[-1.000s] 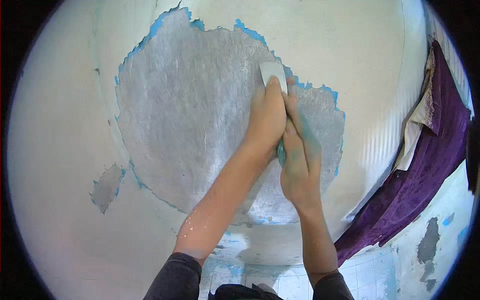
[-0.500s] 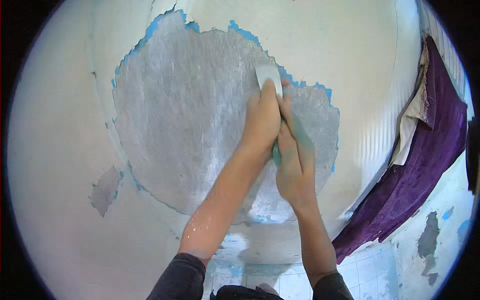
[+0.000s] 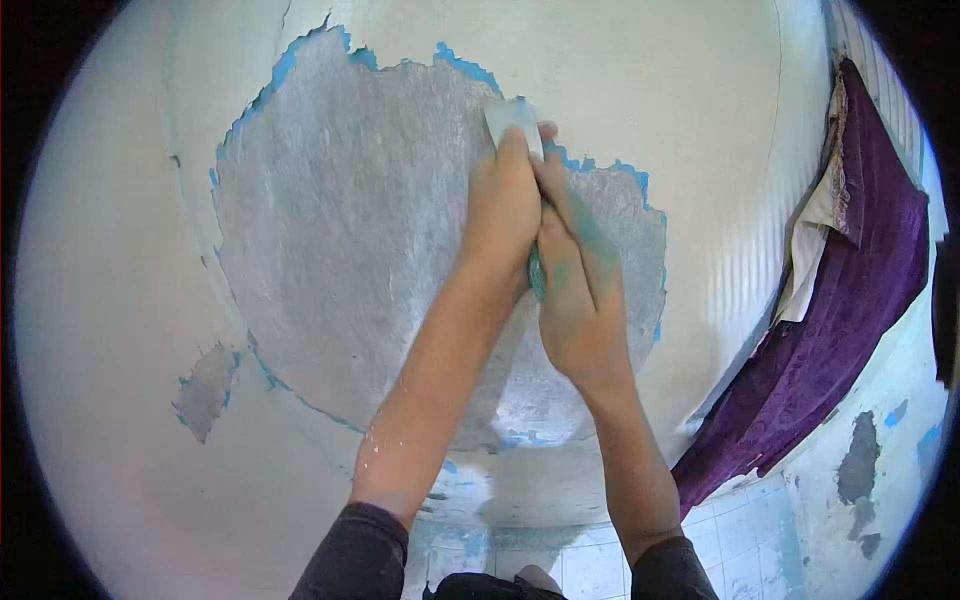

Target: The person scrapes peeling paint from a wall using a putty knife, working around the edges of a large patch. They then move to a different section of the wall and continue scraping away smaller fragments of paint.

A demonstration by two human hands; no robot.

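Note:
Both my hands are closed on one scraper. Its pale flat blade (image 3: 503, 117) points up and lies against the wall at the ragged upper edge of a bare grey patch (image 3: 340, 210). My left hand (image 3: 503, 205) grips near the blade, with a digit pressed along its face. Lower and to the right, my right hand (image 3: 580, 290), smeared with green, wraps the handle, its fingers reaching up beside the blade. A bit of green handle (image 3: 537, 275) shows between the hands; the rest is hidden. Blue paint (image 3: 465, 66) lines the patch's border under cream paint.
Cream-painted wall (image 3: 640, 80) surrounds the patch. A smaller bare spot (image 3: 207, 390) lies at lower left. Purple cloth (image 3: 850, 300) hangs on the right, beside another wall with grey flaked spots (image 3: 858, 460). Pale tiles (image 3: 590, 568) show at the bottom.
My hands and the scraper have slid up the wall and slightly left, bringing the blade to the patch's upper edge. The view has shifted a little too.

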